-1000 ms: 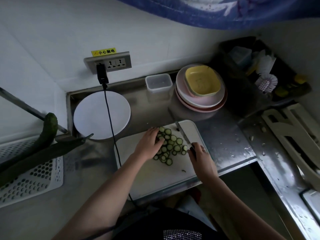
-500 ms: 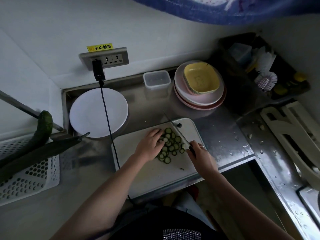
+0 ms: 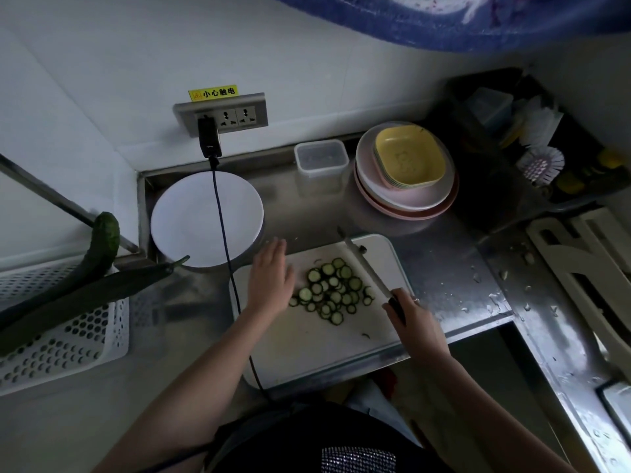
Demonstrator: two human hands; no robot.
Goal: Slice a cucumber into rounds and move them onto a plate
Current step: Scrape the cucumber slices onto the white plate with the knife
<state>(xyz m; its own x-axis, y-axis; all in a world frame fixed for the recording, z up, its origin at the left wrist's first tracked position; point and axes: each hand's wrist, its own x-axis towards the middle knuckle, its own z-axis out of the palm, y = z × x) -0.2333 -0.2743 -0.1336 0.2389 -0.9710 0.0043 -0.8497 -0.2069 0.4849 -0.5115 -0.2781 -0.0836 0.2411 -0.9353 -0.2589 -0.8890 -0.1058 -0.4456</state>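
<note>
A dim steel tabletop (image 3: 440, 268) ran into a white-walled corner, and a white cutting board (image 3: 307, 343) lay at its front edge. Behind the board to the left sat an empty white plate (image 3: 191, 223); a black cable (image 3: 223, 233) dropped from a wall socket (image 3: 232, 114) across that plate and over the board's left end. Behind the board to the right stood a stack of pink plates (image 3: 406, 196) with yellow dishes on top, and a clear lidded tub (image 3: 321, 158) beside it. Left of the board, whole cucumbers (image 3: 88, 288) lay over a perforated white basket (image 3: 61, 346).

The rack in the far right corner was too dark to make out beyond a brush — and the knife's handle was hidden inside the fist.

The cucumber rounds (image 3: 333, 290) lay heaped on the board's middle. The left hand (image 3: 269, 278) was flat, fingers straight and together, just left of the heap, holding nothing. The right hand (image 3: 409, 312) gripped the knife (image 3: 365, 261), its blade slanting back along the heap's right side.
</note>
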